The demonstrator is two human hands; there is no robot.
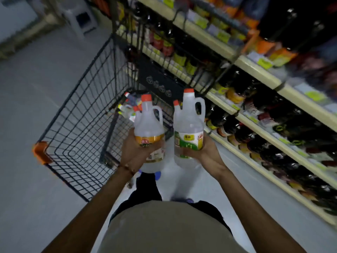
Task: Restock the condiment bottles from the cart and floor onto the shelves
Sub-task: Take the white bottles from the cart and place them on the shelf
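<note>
The left hand [134, 149] grips the orange-label bottle [148, 123], the right hand [206, 152] the green-label bottle [188, 125], fingers curled round each body, necks upright above them. Shelves [259, 72] stand right of the right fingers: best turn there, keep both level, set one down first.

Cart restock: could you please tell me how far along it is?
Done: the shelves already look well stocked. In hand: the left hand holds an orange-label bottle and the right hand a green-label bottle, both held up beside the shelves, not yet placed. Left: shelving these two, plus a few bottles in the cart.
</note>
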